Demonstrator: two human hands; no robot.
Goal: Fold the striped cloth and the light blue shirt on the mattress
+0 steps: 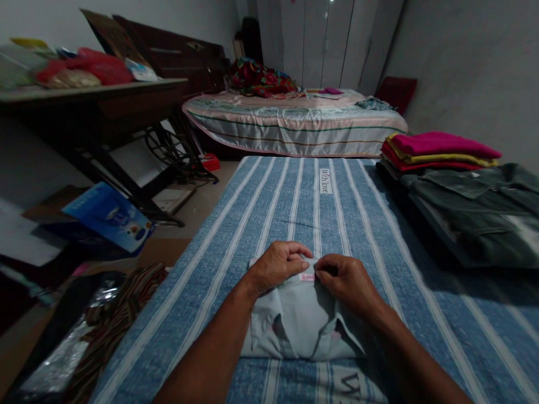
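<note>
A folded pale grey collared shirt (300,319) lies in front of me on a blue sheet with white stripes (279,219). At its far edge, my left hand (278,263) is closed on the collar, thumb and fingers bent around the fabric. Just to the right, my right hand (345,279) pinches the same collar edge between thumb and fingertips. A small white label with pink lettering (306,277) shows between the two hands. The fabric under my fingers is partly hidden.
Folded garments (495,212) are stacked at the right, with a pink one (444,146) on a pile behind. A second bed (293,127) stands beyond. On the left are a sewing machine table (159,88), a blue box (111,219) and a striped cloth (110,325) low down.
</note>
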